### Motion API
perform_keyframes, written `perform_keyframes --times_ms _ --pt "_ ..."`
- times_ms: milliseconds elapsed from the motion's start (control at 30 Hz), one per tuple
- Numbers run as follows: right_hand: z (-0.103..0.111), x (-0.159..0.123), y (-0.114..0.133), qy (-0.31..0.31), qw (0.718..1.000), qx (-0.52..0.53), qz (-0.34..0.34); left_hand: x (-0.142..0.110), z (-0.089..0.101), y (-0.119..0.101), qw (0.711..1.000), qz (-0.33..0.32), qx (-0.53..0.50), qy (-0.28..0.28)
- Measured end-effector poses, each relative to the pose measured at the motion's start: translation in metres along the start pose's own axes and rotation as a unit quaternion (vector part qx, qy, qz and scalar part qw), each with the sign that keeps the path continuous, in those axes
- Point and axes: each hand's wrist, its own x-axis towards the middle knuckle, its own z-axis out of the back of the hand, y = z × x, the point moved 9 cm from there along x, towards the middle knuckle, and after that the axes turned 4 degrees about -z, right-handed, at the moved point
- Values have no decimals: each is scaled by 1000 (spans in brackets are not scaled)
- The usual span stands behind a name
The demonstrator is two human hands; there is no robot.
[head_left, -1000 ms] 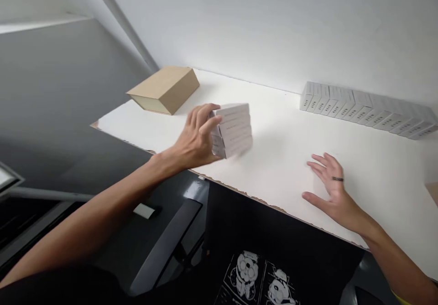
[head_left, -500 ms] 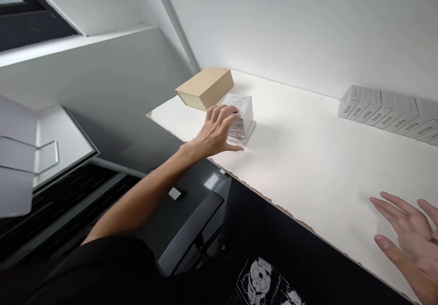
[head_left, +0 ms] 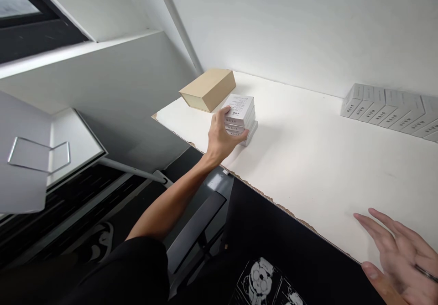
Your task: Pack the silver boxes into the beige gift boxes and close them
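Note:
A short stack of small white boxes (head_left: 241,107) with dark print stands near the left end of the white table. My left hand (head_left: 222,134) is wrapped around the near side of this stack, fingers at its left and thumb across the front right. The upper boxes sit nearly flush, while the lowest one sticks out a little to the right. My right hand (head_left: 398,255) hangs over the table's front edge at the lower right, palm turned up, fingers spread, holding nothing. It is slightly blurred and wears a ring.
A beige box (head_left: 208,88) lies just behind the stack. Along the wall at the right stands a row of several similar white boxes (head_left: 386,106). The white table (head_left: 308,168) has a chipped front edge. Below it is a dark chair (head_left: 196,227); a white shelf with a wire frame (head_left: 39,154) is at left.
My left hand has closed in around the white stack, its thumb now against the front. My right hand has moved down and left. The view has shifted slightly.

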Motion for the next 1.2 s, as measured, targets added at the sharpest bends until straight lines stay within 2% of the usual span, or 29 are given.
perform_keyframes --times_ms 233,467,700,900,1100,1200 --pt "-5 -3 -11 23 998 52 -17 -1 -4 4 999 -5 34 22" --pt "1 -3 -22 56 996 62 12 -2 2 -1 999 -18 -7 33" --pt "-1 -1 -17 36 996 77 4 -8 2 -3 998 14 5 63" --pt "-2 3 -12 12 998 68 5 1 17 -14 998 69 -10 1" --pt "-1 0 -11 12 995 94 37 5 27 -20 997 66 -6 -44" --pt "-1 -3 -10 12 994 102 42 6 44 -23 993 35 -16 -110"
